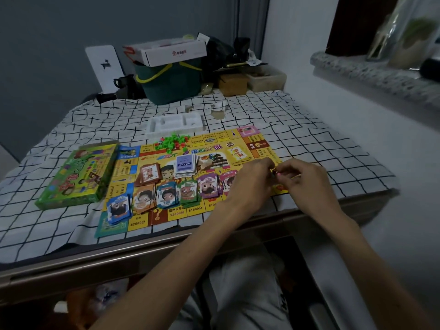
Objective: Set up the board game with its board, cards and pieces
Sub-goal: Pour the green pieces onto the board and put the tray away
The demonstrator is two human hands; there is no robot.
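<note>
1. L hand [250, 179] + R hand [302, 177] meet over the right side of the board [259, 139]. R fingertips pinch a small piece [277, 173], pinkish. L fingers curl against it; can't tell if they grip.
2. Piece prob. light, hard plastic, easy to drop, so pinch w/ fingertips. Shape hidden by fingers.
3. Note stacks [166, 194] along board's near edge: thin, slippery, apt to fan out. Lift by the edges. Pink stack partly behind L hand.
4. Green/red pile [172, 142] at far edge: tiny, scatters easily. Too blurred to count.
5. Tray [176, 123] just beyond board; contents unclear.
</note>
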